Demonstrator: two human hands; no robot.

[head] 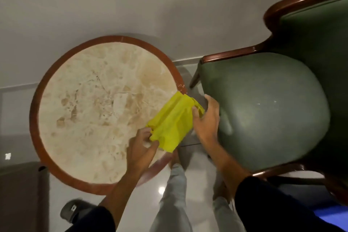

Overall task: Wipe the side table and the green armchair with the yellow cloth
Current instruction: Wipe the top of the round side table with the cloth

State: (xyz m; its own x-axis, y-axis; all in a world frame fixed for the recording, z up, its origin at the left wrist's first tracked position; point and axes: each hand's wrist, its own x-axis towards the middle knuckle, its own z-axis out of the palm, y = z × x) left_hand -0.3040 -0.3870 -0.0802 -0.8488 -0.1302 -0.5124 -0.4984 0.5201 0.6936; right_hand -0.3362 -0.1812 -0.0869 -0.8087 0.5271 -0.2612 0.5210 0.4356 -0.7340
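The round side table (90,100) has a beige marble top and a reddish wooden rim. The yellow cloth (173,120) lies bunched over the table's right edge, held between both hands. My left hand (141,147) pinches the cloth's near left corner above the marble. My right hand (206,118) grips the cloth's right end, beside the front of the seat. The green armchair (267,107), with a dark wooden frame, stands to the right of the table.
A pale wall (131,5) runs behind the table and chair. The floor (195,175) is glossy tile, with my legs in light trousers between table and chair. A dark shoe (75,211) lies at bottom left, and a grey block sits at far left.
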